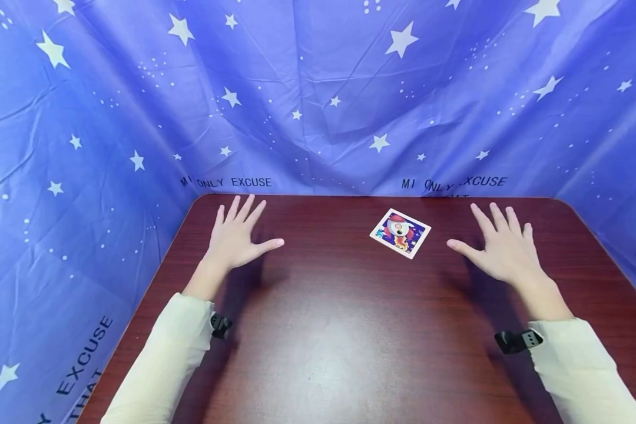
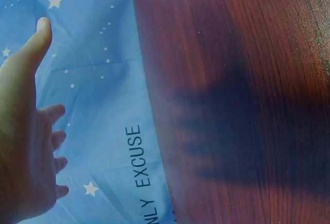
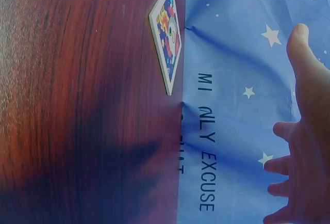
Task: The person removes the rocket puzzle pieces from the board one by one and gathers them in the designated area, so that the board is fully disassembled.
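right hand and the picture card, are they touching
Apart. The head view shows a strip of dark red tabletop between the thumb of the right hand and the picture card.

A squarish, white-edged picture tile point(image 1: 400, 234) — red-and-white cartoon rocket, orange flames, starry dark blue — lies face up, cornerwise on the table point(image 1: 323, 294). It sits toward the far edge, near the right hand point(image 1: 509, 253).

the edges crop you
wrist views cut off your left hand point(image 2: 23, 136) and right hand point(image 3: 312, 141); the head view, your sleeves point(image 1: 159, 353).
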The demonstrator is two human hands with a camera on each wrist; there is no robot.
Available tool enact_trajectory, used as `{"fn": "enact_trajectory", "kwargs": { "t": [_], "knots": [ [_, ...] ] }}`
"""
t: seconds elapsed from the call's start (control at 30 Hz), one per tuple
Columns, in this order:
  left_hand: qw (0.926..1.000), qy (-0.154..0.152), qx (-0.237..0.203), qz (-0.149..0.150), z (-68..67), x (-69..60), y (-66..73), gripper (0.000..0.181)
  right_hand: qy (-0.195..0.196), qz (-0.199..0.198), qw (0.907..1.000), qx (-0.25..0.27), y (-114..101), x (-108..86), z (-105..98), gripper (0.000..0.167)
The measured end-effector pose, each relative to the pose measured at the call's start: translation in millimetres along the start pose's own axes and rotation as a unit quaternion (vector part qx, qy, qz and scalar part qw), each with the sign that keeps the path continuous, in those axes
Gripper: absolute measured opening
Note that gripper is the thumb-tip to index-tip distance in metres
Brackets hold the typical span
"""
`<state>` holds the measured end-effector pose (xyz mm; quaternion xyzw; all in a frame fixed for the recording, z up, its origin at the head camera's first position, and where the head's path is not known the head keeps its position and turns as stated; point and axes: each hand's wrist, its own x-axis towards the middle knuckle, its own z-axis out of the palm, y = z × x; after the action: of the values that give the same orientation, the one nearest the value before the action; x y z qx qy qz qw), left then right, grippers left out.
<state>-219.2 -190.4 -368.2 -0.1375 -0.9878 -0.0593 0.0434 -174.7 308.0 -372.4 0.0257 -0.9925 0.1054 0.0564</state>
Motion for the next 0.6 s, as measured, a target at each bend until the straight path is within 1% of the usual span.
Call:
{"fn": "enact_trajectory", "kwargs": {
  "t": [0.07, 0.2, 0.27, 0.33, 0.43, 0.53, 0.6],
  "knots": [
    [0.9998, 0.007, -0.006, 0.018, 1.5, 5.1, 1.2, 0.094, -0.003, 0.0, 1.0, -0.001, -0.5, 1.4, 2.4, 0.095],
    [0.9973, 0.027, -0.018, 0.065, 6.7, 17.8, 3.3, 0.086, -0.017, 0.0, 0.9998, -0.002, -6.0, 6.8, 8.2, 0.094],
    [0.9953, 0.033, -0.022, 0.088, 10.7, 26.4, 6.3, 0.082, -0.021, -0.007, 0.9998, -0.002, -9.8, 9.7, 11.9, 0.092],
    [0.9929, 0.033, -0.031, 0.11, 15.5, 36.7, 12.7, 0.079, -0.025, -0.016, 0.9996, -0.002, -13.7, 11.9, 15.5, 0.09],
    [0.9885, 0.024, -0.045, 0.142, 23.7, 55.0, 28.9, 0.075, -0.041, -0.029, 0.9987, 0.001, -20.2, 14.4, 19.8, 0.085],
    [0.9844, 0.001, -0.053, 0.168, 30.9, 74.8, 51.1, 0.071, -0.063, -0.039, 0.9971, 0.016, -27.9, 18.3, 25.2, 0.078],
    [0.9822, -0.015, -0.054, 0.179, 35.5, 87.4, 66.8, 0.068, -0.073, -0.049, 0.9956, 0.031, -34.1, 22.2, 30.3, 0.072]
  ]
}}
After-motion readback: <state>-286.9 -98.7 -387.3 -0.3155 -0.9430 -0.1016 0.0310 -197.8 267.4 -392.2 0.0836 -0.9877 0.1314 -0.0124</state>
